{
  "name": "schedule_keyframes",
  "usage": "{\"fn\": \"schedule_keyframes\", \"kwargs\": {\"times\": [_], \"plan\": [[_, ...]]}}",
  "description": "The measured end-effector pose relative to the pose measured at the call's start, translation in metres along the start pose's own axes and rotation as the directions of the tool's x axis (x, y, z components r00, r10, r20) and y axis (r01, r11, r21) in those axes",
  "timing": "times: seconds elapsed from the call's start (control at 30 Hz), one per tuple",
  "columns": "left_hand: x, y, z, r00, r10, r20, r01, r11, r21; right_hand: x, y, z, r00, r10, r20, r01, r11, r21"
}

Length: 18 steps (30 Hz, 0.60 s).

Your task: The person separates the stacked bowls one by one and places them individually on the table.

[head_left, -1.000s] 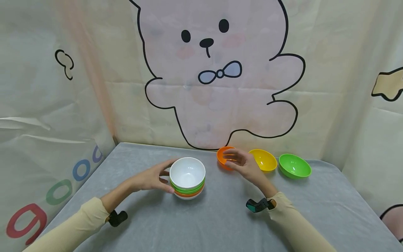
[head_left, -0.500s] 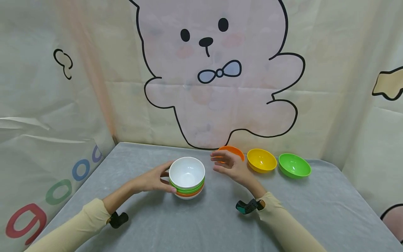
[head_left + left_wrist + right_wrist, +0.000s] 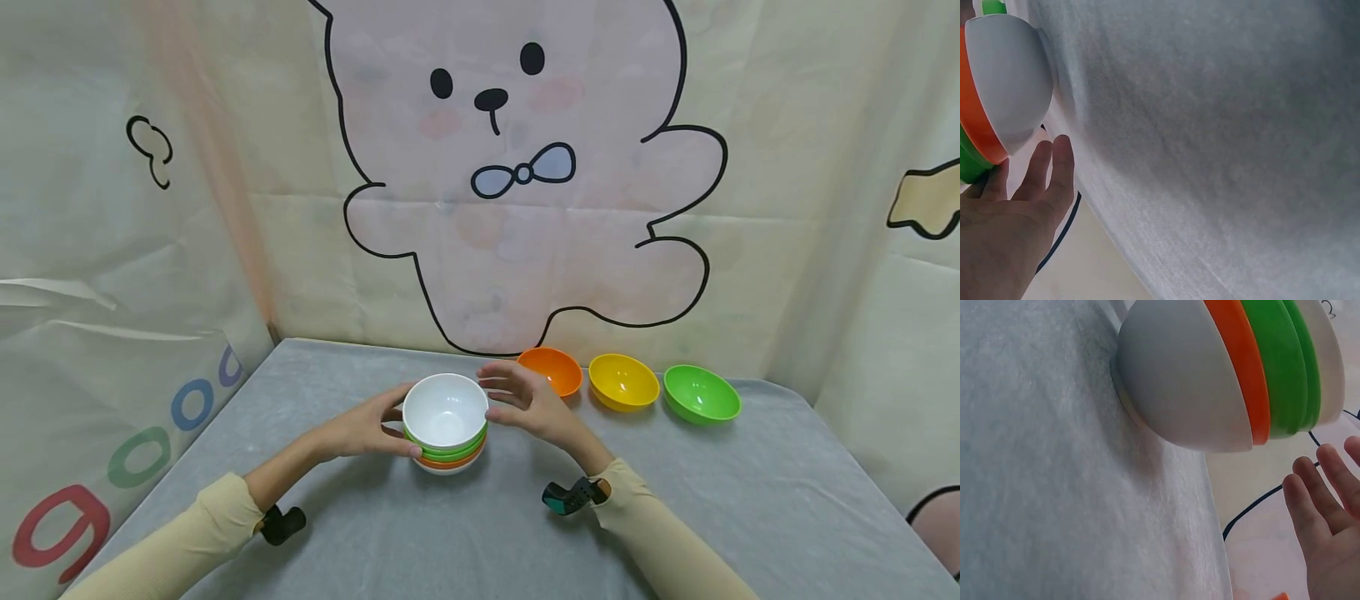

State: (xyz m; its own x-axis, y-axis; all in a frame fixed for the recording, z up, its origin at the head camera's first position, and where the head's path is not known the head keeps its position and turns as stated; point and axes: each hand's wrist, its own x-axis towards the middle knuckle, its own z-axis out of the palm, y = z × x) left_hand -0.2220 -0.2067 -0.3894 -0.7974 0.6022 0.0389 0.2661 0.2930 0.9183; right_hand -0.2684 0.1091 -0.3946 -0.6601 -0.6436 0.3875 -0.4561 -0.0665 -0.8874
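A stack of bowls [image 3: 446,450] stands on the cloth, a white bowl [image 3: 446,412] on top, green and orange rims beneath, and a white one at the bottom. My left hand [image 3: 367,425] holds the stack's left side, thumb at the front and fingers behind; in the left wrist view, several of its fingers [image 3: 1060,175] stretch past the bowls. On the other side is my right hand [image 3: 528,404], its fingertips right by the top bowl's rim. The right wrist view shows those fingers [image 3: 1313,515] spread apart and relaxed, with nothing in them.
An orange bowl [image 3: 553,372], a yellow bowl [image 3: 624,383] and a green bowl [image 3: 702,395] stand in a row at the table's back right. Grey cloth [image 3: 480,542] covers the table, and a curtain with a bear drawing [image 3: 517,250] hangs behind it.
My right hand has moved left from the orange bowl to the stack, uncovering the orange and yellow bowls. The left hand has stayed at the stack, its thumb shifting slightly right.
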Motion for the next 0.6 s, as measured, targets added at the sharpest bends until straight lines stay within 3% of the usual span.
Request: {"fn": "schedule_keyframes", "kwargs": {"times": [0.33, 0.6], "plan": [[0.0, 0.001, 0.0, 1.0, 0.005, 0.003, -0.005, 1.0, 0.001, 0.003, 0.003, 0.008, 0.993, 0.026, 0.116, -0.027, 1.0, 0.003], [-0.001, 0.001, 0.001, 1.0, 0.017, 0.004, -0.017, 1.0, 0.001, 0.007, 0.003, 0.018, 0.989, 0.055, 0.135, -0.045, 0.997, -0.07]]}}
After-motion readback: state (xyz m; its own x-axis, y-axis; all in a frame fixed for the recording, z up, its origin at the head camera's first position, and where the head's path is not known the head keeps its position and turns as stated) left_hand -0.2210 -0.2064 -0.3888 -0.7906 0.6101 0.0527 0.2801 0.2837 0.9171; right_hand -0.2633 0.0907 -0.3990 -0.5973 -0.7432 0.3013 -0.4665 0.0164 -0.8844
